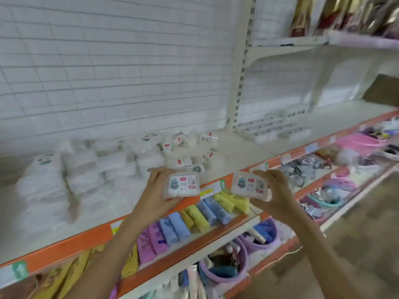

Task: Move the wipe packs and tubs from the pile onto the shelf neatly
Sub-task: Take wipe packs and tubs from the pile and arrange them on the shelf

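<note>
Fingers of the left hand [158, 188] and right hand [273, 190] each clamp a wipe tub [183, 185]. Neat rows [274, 128] sit at one o'clock; the pile [121, 160] at eleven remains large.

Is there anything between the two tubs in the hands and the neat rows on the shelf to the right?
Nothing visible blocks them. The left hand and right hand each hold a tub before the shelf edge; bare shelf leads to the rows.
</note>
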The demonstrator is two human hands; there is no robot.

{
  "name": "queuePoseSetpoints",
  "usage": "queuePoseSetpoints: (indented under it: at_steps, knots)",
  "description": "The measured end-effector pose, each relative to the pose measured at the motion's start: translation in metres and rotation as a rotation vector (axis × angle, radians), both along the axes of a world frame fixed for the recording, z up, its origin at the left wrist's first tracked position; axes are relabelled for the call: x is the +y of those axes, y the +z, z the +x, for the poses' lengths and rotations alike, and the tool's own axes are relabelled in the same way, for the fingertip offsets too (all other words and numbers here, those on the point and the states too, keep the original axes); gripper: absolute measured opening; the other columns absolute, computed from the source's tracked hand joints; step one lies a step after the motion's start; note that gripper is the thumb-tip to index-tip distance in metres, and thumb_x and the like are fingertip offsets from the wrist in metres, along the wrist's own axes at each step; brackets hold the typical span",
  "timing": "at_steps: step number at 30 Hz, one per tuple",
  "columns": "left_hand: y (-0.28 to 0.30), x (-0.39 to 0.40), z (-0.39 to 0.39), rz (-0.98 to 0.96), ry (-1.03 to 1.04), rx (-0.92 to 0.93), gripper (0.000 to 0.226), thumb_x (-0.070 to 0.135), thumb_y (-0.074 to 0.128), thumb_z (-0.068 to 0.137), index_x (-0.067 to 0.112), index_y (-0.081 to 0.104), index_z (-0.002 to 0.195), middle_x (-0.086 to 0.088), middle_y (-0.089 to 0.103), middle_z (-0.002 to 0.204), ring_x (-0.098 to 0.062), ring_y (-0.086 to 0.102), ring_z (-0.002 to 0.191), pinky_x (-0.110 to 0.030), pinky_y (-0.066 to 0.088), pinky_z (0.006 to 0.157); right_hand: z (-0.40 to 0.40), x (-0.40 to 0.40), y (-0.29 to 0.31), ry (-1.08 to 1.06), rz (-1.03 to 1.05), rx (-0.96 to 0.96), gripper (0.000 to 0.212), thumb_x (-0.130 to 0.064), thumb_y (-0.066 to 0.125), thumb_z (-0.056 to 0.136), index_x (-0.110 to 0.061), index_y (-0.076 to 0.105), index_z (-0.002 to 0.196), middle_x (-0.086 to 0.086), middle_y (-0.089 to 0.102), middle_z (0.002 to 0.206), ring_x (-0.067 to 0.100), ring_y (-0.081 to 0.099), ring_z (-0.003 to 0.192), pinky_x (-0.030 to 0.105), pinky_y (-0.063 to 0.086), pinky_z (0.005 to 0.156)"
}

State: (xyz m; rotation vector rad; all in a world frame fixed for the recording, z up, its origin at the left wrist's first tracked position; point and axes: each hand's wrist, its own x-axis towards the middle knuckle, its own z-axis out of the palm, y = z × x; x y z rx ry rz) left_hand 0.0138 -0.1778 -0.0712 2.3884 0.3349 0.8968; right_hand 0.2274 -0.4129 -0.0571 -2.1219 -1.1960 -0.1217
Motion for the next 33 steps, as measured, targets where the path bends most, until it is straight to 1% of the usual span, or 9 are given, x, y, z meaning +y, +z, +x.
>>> queuePoseSetpoints:
  at_steps: [3, 6, 10, 12, 14, 18, 23, 27, 33]
  knots:
    - [-0.013, -0.037, 0.043, 0.000, -0.078, 0.013, 0.072, 0.045, 0.063, 0.063, 0.004, 0.049, 0.120, -0.001, 0.034, 0.113, 0.003, 0.035, 0.104, -0.005, 0.032, 0.092, 0.011, -0.057, -0.008, -0.090, 0.002, 0.013, 0.066, -0.017, 0.078, 0.067, -0.013, 0.051, 0.127, -0.002, 0.031, 0.112, 0.016, 0.031, 0.108, 0.027, 0.033, 0.091]
    - [-0.021, -0.079, 0.082, -0.022, -0.142, 0.038, 0.064, 0.031, 0.069, 0.064, 0.008, 0.049, 0.121, 0.001, 0.034, 0.112, 0.004, 0.034, 0.100, -0.027, 0.043, 0.087, 0.024, -0.115, -0.015, -0.196, -0.007, 0.058, 0.070, -0.016, 0.081, 0.066, -0.012, 0.050, 0.128, 0.003, 0.035, 0.116, 0.019, 0.036, 0.110, 0.034, 0.041, 0.095]
    - [-0.028, -0.142, 0.129, -0.077, -0.241, 0.050, 0.065, 0.054, 0.063, 0.060, 0.029, 0.040, 0.115, 0.011, 0.034, 0.109, 0.009, 0.032, 0.100, -0.006, 0.032, 0.080, 0.047, -0.187, -0.027, -0.264, -0.009, 0.046, 0.077, -0.037, 0.076, 0.060, -0.011, 0.051, 0.128, 0.002, 0.042, 0.117, 0.017, 0.038, 0.107, 0.020, 0.036, 0.090]
    - [-0.033, -0.170, 0.153, -0.067, -0.253, 0.063, 0.067, 0.058, 0.059, 0.060, 0.025, 0.043, 0.117, 0.007, 0.035, 0.114, 0.006, 0.033, 0.103, -0.007, 0.031, 0.080, 0.061, -0.222, -0.032, -0.270, 0.010, 0.056, 0.075, -0.026, 0.081, 0.061, -0.013, 0.050, 0.127, -0.008, 0.037, 0.117, 0.014, 0.036, 0.111, 0.013, 0.030, 0.092]
    - [-0.038, -0.197, 0.176, -0.054, -0.239, 0.073, 0.069, 0.049, 0.068, 0.063, 0.014, 0.048, 0.120, 0.003, 0.037, 0.116, 0.000, 0.035, 0.106, -0.013, 0.031, 0.085, 0.073, -0.254, -0.035, -0.297, 0.021, 0.080, 0.073, -0.015, 0.084, 0.062, -0.017, 0.050, 0.126, -0.012, 0.032, 0.110, 0.012, 0.034, 0.111, 0.014, 0.029, 0.092]
    - [-0.044, -0.244, 0.215, 0.003, -0.242, 0.063, 0.064, 0.023, 0.081, 0.067, 0.005, 0.050, 0.120, 0.002, 0.035, 0.114, 0.008, 0.029, 0.102, -0.008, 0.024, 0.089, 0.096, -0.304, -0.042, -0.310, 0.011, 0.106, 0.071, -0.032, 0.073, 0.058, -0.026, 0.048, 0.123, -0.004, 0.035, 0.109, 0.009, 0.034, 0.103, -0.003, 0.026, 0.082]
    - [-0.049, -0.280, 0.246, -0.001, -0.247, 0.084, 0.065, 0.023, 0.079, 0.067, 0.006, 0.050, 0.123, 0.001, 0.036, 0.112, 0.005, 0.030, 0.100, -0.004, 0.023, 0.087, 0.123, -0.344, -0.051, -0.281, 0.016, 0.149, 0.069, -0.025, 0.080, 0.064, -0.029, 0.047, 0.125, -0.005, 0.035, 0.112, 0.016, 0.034, 0.110, 0.027, 0.037, 0.094]
    - [-0.052, -0.288, 0.270, -0.001, -0.230, 0.109, 0.066, 0.019, 0.081, 0.067, 0.005, 0.050, 0.123, 0.001, 0.036, 0.111, 0.005, 0.031, 0.100, 0.003, 0.020, 0.087, 0.150, -0.353, -0.057, -0.255, 0.002, 0.233, 0.066, -0.017, 0.079, 0.070, -0.040, 0.040, 0.117, -0.009, 0.034, 0.116, 0.012, 0.036, 0.114, 0.020, 0.042, 0.094]
    - [-0.047, -0.275, 0.317, -0.032, -0.187, 0.118, 0.067, 0.037, 0.077, 0.064, 0.017, 0.048, 0.121, 0.015, 0.035, 0.109, 0.010, 0.031, 0.101, 0.005, 0.020, 0.086, 0.212, -0.338, -0.061, -0.237, 0.014, 0.262, 0.066, -0.023, 0.081, 0.067, -0.051, 0.040, 0.110, -0.012, 0.036, 0.118, 0.012, 0.040, 0.114, 0.030, 0.048, 0.095]
